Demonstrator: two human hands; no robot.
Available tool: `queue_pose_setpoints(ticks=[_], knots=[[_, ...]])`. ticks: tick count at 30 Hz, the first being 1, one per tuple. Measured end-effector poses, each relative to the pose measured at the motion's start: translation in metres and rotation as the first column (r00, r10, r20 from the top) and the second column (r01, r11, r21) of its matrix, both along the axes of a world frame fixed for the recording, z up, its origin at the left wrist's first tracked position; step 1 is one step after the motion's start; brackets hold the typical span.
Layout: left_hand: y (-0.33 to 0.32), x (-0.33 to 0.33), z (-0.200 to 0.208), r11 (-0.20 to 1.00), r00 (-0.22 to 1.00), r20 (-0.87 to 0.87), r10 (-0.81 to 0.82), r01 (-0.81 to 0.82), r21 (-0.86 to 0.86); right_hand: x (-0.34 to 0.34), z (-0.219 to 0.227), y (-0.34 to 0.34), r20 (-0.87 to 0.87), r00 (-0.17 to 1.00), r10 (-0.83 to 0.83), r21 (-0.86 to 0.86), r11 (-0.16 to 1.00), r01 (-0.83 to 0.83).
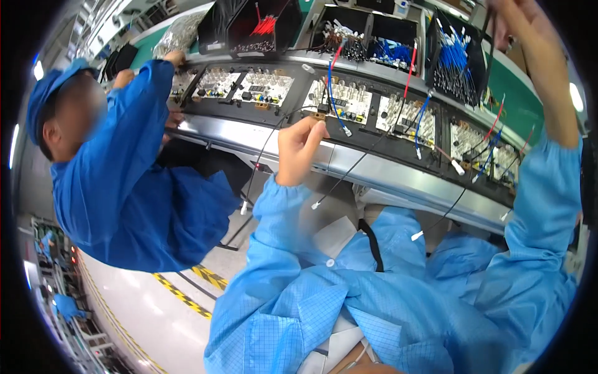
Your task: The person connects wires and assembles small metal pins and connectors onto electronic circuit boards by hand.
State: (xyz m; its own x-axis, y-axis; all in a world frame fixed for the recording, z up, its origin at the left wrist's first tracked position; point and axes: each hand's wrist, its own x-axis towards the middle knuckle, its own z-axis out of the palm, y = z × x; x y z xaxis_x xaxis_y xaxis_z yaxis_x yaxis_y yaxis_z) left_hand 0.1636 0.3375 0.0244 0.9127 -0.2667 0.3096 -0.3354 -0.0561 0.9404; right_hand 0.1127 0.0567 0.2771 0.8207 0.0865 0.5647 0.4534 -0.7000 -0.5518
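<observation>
Circuit board (pixel 355 103) at 1 o'clock from view centre. Left hand (pixel 299 148) at its lower-left corner, thumb and finger nearly together; cannot tell what they pinch. Right hand (pixel 529 28) at 2 o'clock, blurred, cut by view's edge; grip cannot be told. Metal rail (pixel 392 174) just below board, white-tipped wires (pixel 417 236) dangling across it. Blue wires (pixel 453 53) in bin, 2 o'clock. Co-worker's sleeve (pixel 140 131) at 10 o'clock, apart from left hand.

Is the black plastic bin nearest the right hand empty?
Not empty: a thick bunch of blue wires with pale ends shows inside the black plastic bin.
</observation>
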Motion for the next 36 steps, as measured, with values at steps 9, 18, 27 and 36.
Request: queue_pose_setpoints(ticks=[9, 18, 27, 36], knots=[[-0.036, -0.069, 0.083, 0.94, 0.735, 0.595, -0.325, 0.323, 0.115, -0.083, -0.097, 0.074, -0.015, 0.984, 0.175, -0.127, 0.976, -0.176], [-0.039, -0.074, 0.068, 0.92, 0.835, 0.388, -0.391, 0.362, 0.148, -0.095, -0.126, 0.057, 0.041, 0.999, 0.017, 0.234, 0.972, -0.026], [-0.036, -0.014, 0.071, 0.98, 0.931, 0.338, 0.135, -0.177, 0.095, -0.123, -0.167, 0.002, 0.25, 0.958, -0.141, 0.602, 0.797, -0.04], [-0.073, 0.02, 0.058, 0.728, 0.933, 0.36, 0.005, -0.251, 0.638, -0.124, -0.187, -0.018, 0.194, 0.953, -0.232, 0.588, 0.806, 0.076]])
